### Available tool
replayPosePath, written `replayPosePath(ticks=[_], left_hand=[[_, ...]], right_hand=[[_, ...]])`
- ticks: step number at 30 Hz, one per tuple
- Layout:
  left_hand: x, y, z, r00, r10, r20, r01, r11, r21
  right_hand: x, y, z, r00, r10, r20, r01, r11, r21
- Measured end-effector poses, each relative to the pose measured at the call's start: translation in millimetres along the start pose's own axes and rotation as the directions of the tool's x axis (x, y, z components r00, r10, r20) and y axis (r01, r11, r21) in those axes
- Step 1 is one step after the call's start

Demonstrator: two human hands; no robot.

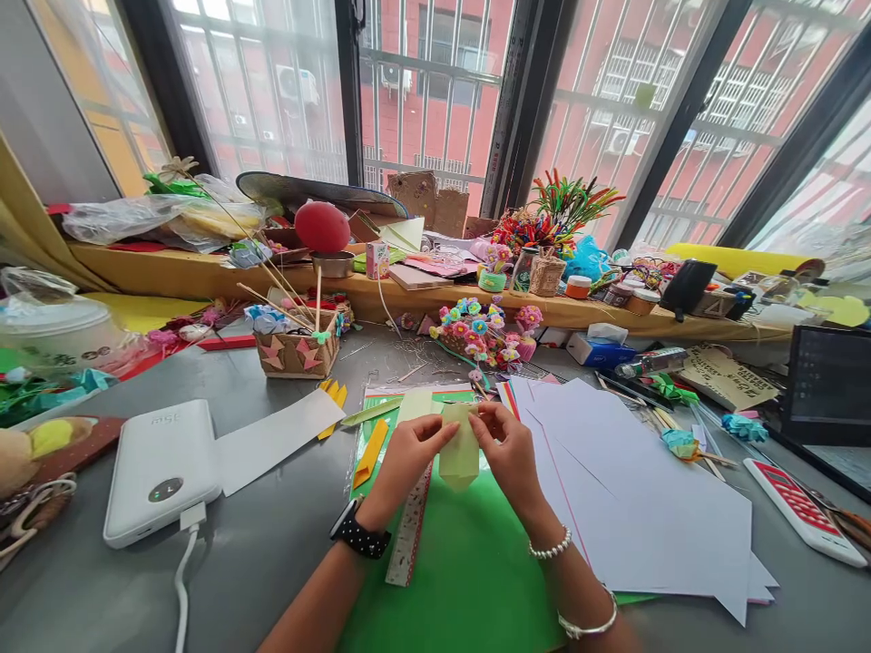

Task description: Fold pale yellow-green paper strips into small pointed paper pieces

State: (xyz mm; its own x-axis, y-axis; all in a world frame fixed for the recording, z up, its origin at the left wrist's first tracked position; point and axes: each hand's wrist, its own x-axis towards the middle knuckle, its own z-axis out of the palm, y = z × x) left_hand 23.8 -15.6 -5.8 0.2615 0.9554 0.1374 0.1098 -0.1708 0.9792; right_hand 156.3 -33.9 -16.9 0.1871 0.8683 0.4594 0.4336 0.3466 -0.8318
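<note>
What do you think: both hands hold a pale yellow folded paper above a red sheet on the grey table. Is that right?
Not quite. The head view shows the sheet is green, not red: the left hand and right hand hold the pale yellow folded paper above a green paper sheet on the grey table.

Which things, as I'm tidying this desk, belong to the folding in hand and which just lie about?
In hand: pale yellow paper, held by left hand and right hand; green sheet beneath.
Lying about: power bank, white sheets, calculator.
</note>
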Motion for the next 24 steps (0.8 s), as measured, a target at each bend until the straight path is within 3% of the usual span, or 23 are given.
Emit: replayPosePath(ticks=[6,12,17,24], left_hand=[[-1,-2,-1.6,0.999,-0.042,-0.017,0.042,0.999,-0.014],[-2,2,-0.2,0.999,-0.026,-0.037,0.023,0.996,-0.086],[-2,2,-1.1,0.999,-0.021,-0.041,0.014,0.988,-0.154],[-2,1,-1.9,0.998,-0.009,-0.062,0.001,0.991,-0.132]], right_hand=[[-3,-2,1,0.991,-0.135,-0.019,0.131,0.982,-0.135],[-6,3,2,0.936,-0.352,0.004,0.346,0.916,-0.206],[-7,-3,3,0.951,-0.304,0.050,0.308,0.937,-0.163],[-7,-8,3,0.968,-0.252,0.005,0.251,0.960,-0.126]])
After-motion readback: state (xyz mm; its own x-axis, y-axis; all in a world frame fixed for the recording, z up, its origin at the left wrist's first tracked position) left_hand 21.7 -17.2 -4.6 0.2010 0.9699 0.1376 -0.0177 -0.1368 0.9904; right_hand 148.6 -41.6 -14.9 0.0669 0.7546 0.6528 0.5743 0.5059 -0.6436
